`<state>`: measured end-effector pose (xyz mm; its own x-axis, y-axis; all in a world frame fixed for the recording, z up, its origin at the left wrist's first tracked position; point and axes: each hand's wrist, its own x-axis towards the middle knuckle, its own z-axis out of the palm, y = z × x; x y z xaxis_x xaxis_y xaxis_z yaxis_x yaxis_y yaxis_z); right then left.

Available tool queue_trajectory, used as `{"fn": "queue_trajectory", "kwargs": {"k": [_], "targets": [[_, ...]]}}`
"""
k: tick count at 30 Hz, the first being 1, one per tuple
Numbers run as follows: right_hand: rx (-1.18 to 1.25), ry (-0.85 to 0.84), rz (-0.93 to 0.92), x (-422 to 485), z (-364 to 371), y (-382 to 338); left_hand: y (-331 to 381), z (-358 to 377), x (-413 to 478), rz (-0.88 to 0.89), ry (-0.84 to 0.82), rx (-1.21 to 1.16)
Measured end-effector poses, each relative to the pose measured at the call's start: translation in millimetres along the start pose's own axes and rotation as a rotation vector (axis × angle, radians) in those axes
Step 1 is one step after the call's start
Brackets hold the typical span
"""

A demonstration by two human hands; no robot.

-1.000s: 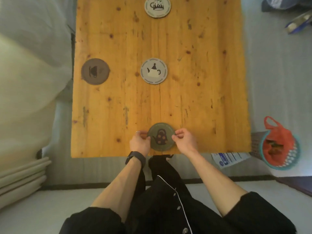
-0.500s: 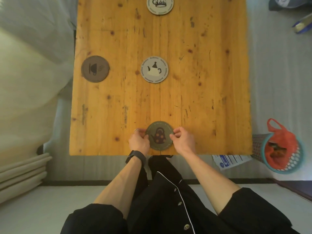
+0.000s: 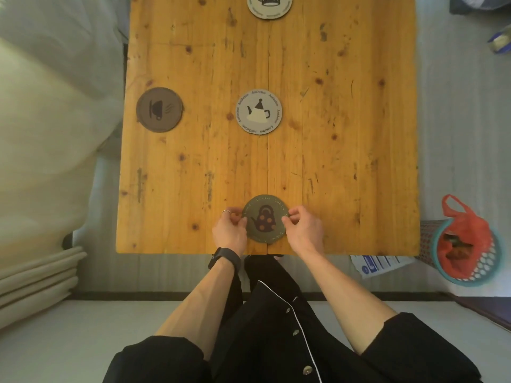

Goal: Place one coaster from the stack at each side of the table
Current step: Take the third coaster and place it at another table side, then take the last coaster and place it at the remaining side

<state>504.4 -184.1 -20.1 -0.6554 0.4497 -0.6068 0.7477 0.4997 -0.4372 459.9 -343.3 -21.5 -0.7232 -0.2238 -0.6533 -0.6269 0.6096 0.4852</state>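
A dark green coaster with a kettle picture lies flat near the front edge of the wooden table. My left hand pinches its left rim and my right hand pinches its right rim. At the table's middle sits a pale grey teapot coaster; I cannot tell whether it is one or a stack. A brown cup coaster lies by the left edge. A pale coaster sits at the far edge, partly cut off by the frame.
A teal basket with a red net bag stands on the floor to the right of the table's front corner, with printed paper beside it. Pale bedding fills the left. Dark objects lie at the far right on the floor.
Both hands stay on the green coaster's rim; it sits in nearly the same spot by the front edge. The view has shifted slightly.
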Motion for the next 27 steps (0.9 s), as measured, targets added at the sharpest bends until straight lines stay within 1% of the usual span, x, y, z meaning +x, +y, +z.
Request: {"fn": "queue_trajectory", "kwargs": {"k": [5, 9, 12, 15, 18, 22, 24, 27], "targets": [[-0.052, 0.022, -0.068, -1.9, 0.6, 8.2, -1.4, 0.8, -2.1, 0.049, 0.008, 0.046], [-0.102, -0.014, -0.112, 0.2, -2.4, 7.4, -3.1, -6.8, 1.2, 0.101, -0.046, 0.132], [-0.153, -0.07, -0.077, 8.5, -8.0, 2.4, 0.7, -15.4, 9.1, 0.147, -0.1, 0.136], [-0.119, -0.07, 0.006, 28.5, -20.1, -11.1, 19.2, -25.5, 32.4, 0.207, -0.085, 0.092], [-0.021, -0.03, 0.076, 60.9, -33.9, -37.9, 53.1, -32.5, 69.0, 0.348, -0.018, 0.235], [-0.023, 0.03, 0.029, 109.9, -39.2, -83.6, 97.5, -36.0, 115.2, 0.458, 0.059, 0.432], [-0.061, 0.069, -0.006, 132.3, -39.1, -106.3, 105.7, -36.5, 137.1, 0.497, 0.065, 0.531], [-0.102, 0.142, -0.034, 157.5, -35.8, -136.5, 99.8, -37.5, 159.5, 0.535, 0.033, 0.64]]}}
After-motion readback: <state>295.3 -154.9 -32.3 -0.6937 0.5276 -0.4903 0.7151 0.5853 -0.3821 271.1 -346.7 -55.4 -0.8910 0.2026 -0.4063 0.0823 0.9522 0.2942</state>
